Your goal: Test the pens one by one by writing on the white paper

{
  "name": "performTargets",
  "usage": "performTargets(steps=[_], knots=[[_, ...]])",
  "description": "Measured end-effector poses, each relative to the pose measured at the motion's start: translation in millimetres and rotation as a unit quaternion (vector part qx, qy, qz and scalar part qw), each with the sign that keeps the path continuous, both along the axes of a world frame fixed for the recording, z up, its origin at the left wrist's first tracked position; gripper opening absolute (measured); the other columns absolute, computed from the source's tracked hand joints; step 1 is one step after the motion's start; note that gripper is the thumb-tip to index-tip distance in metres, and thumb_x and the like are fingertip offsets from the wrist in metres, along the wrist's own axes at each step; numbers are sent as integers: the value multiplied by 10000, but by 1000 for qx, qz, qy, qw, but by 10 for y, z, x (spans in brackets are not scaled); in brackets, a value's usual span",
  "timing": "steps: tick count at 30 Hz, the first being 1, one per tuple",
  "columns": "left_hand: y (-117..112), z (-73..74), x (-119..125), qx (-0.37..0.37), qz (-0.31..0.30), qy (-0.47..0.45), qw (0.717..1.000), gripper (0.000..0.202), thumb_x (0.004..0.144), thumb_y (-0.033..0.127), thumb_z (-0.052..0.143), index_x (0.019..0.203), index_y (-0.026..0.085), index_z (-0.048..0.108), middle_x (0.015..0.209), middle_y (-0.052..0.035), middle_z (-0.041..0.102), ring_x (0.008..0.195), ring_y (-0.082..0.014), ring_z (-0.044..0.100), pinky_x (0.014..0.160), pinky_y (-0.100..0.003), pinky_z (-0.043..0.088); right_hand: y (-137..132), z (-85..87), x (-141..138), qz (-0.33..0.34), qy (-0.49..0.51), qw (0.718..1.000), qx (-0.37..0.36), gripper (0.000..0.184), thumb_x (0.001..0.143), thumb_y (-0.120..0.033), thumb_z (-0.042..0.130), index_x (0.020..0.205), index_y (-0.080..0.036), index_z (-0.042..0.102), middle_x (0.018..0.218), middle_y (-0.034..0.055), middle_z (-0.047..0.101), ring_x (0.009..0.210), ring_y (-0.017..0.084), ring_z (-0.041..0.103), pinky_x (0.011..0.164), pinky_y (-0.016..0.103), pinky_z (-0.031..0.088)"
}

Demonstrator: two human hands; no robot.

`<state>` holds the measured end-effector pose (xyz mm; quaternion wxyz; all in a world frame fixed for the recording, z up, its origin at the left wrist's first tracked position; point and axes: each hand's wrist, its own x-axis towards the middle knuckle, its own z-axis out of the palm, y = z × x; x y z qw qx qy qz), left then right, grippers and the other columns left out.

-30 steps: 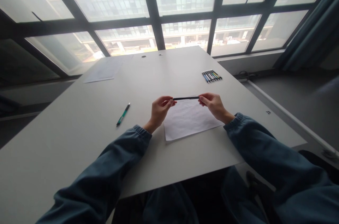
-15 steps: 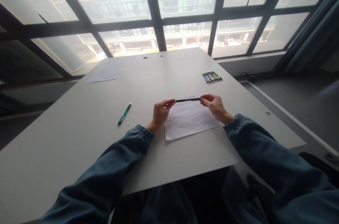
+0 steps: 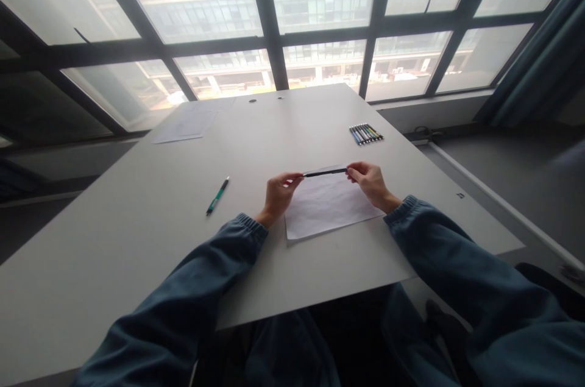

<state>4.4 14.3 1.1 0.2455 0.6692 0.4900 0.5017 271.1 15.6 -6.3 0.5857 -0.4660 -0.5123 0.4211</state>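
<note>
The left hand (image 3: 280, 193) and the right hand (image 3: 371, 184) are holding 1 black pen (image 3: 325, 173) between them. The left hand is pinching the left end between thumb and fingers; the right hand is gripping the right end in the same manner. The black pen is spanning the space between the 2 hands, running nearly level across the view, its right end sitting slightly higher. It is showing over the far part of the white paper (image 3: 333, 207); the clearance below the pen is not showing clearly.

The white paper is lying on the bench (image 3: 150, 253), between and below the 2 forearms, its near left corner pointing toward the person. The blue sleeves (image 3: 219, 265) are covering both forearms down to the wrists.

The green pen (image 3: 217, 197) is resting on the bench to the left of the left hand, well apart from it, lying at a slant with its upper end leaning right. A row of pens (image 3: 366, 133) is lying side by side beyond the right hand, near the right edge of the bench. Further papers (image 3: 185, 126) are lying at the far left. The window (image 3: 320, 9) is standing behind the far edge.
</note>
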Motion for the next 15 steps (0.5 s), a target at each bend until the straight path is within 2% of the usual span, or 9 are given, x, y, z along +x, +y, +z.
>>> performTargets(steps=[15], knots=[[-15,3,-2,31,-1,-6,1000,223,847,383,722,943,197,800,918,-66,790,805,-209,727,717,-312,581,8,-10,-26,-3,10,1000,23,269,731,-370,787,869,-145,734,726,55,721,635,151,625,570,270,491]])
